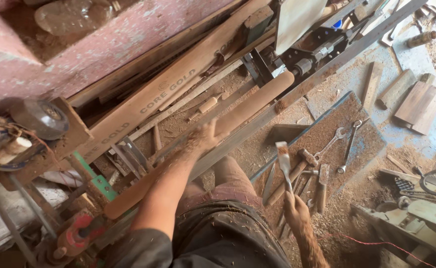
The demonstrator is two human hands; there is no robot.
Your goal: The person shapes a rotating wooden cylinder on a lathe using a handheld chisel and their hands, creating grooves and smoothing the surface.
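Note:
A long round wooden piece (pixel 257 101) is mounted on a lathe and runs diagonally from lower left to upper right. My left hand (pixel 205 136), dusted with sawdust and blurred, rests on the middle of that wood with its fingers spread. My right hand (pixel 295 207) is lower right, closed around the handle of a flat chisel (pixel 283 160) whose blade points up. My knee and dark shorts show between the two arms.
Several chisels (pixel 297 181) and two wrenches (pixel 344 141) lie on a sawdust-covered board to the right. A metal rail (pixel 327 64) runs beside the lathe. Wooden planks (pixel 148 101) lean at the left. A motor with pulley (pixel 39 119) sits far left. Wood offcuts (pixel 416 101) lie upper right.

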